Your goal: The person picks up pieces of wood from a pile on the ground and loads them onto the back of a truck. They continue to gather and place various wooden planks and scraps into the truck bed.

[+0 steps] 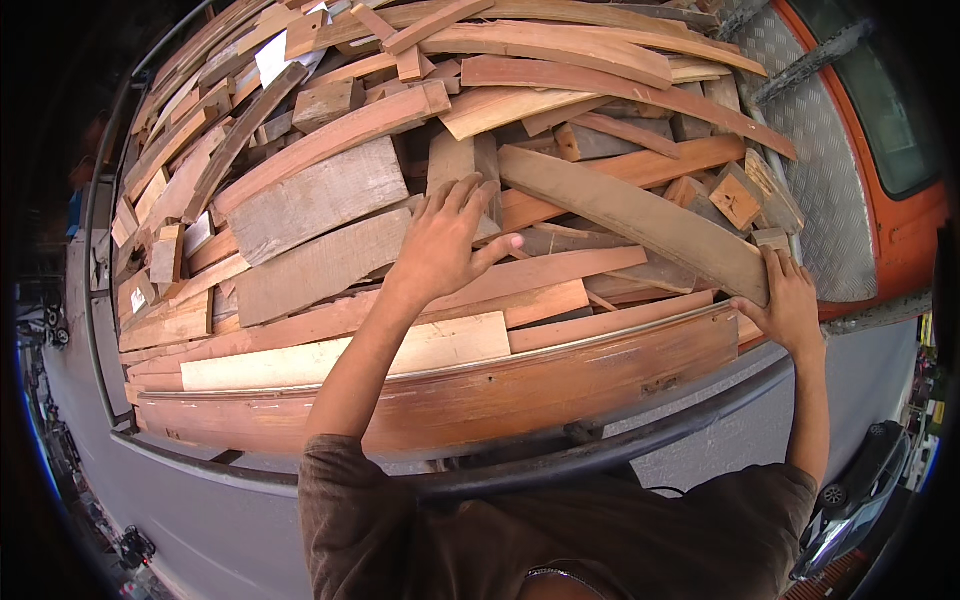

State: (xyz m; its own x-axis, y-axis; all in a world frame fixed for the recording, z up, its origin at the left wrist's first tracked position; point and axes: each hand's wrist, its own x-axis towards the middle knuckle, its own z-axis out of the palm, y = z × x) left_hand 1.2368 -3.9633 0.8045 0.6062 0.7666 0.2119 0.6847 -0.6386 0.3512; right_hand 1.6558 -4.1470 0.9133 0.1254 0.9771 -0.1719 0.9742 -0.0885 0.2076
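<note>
A long grey-brown wooden plank point(640, 215) lies slanted across the top of a heap of scrap wood. Its lower right end is in my right hand point(787, 300), the thumb at its near edge and the fingers over the end. To the left, my left hand point(445, 238) is open, thumb held apart, with its fingertips at a short brownish wood block point(452, 160). Beside that hand lie two thick grey timber pieces, an upper one point(320, 200) and a lower one point(320, 265). A reddish strip point(560, 270) passes below the left palm.
The heap fills a truck bed with a wooden side board point(540, 375) and a dark metal rail point(610, 445) in front of me. An orange cab point(905, 240) stands at the right beside a metal tread plate point(815, 180). A parked dark car point(860, 500) is on the road.
</note>
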